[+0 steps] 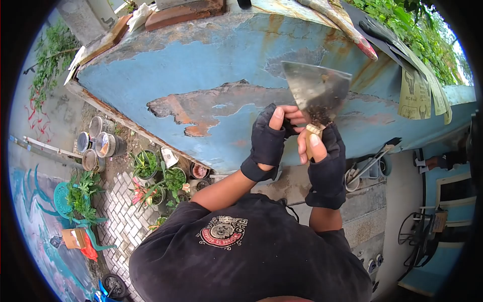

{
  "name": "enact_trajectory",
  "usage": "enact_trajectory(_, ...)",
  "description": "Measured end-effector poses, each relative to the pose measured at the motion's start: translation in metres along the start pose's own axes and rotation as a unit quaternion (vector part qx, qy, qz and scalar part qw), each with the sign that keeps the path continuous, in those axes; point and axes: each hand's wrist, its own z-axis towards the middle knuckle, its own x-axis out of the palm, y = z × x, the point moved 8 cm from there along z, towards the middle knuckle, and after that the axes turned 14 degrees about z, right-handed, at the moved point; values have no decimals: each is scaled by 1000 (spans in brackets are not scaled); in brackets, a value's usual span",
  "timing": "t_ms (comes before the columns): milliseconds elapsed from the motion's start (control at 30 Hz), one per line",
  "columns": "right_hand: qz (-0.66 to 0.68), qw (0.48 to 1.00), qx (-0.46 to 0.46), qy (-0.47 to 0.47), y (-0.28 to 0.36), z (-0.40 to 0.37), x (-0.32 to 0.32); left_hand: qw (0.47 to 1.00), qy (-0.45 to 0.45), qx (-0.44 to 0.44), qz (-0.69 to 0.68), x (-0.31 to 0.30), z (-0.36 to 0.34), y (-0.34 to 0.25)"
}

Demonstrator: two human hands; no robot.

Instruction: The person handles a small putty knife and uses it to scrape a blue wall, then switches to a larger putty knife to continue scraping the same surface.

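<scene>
A wide metal scraper (318, 90) with a light handle is held upright in front of a blue wall with peeling paint (221, 103). My right hand (324, 158), in a black fingerless glove, is closed round the scraper's handle, thumb on top. Dark grime covers the lower part of the blade. My left hand (274, 133), gloved the same way, is beside the scraper with its fingers reaching toward the blade's lower left edge. Its thumb points up, apart from the fingers, and nothing shows in its grasp.
Sandpaper sheets (415, 93) hang over the wall's right end. Buckets (106, 145) and potted plants (146, 165) stand on the ground at left. A teal chair (63, 199) is farther left, and a bicycle (420, 236) is at right.
</scene>
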Motion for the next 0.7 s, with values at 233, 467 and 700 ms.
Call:
enact_trajectory(233,144,981,115,65,-49,10,12,998,-48,-3,39,-34,-12,8)
enact_trajectory(467,253,960,116,8,-60,-20,4,998,-57,-31,-10,-47,-10,12)
enact_trajectory(700,184,975,117,30,-65,-15,19,999,44,11,-1,-25,-24,5)
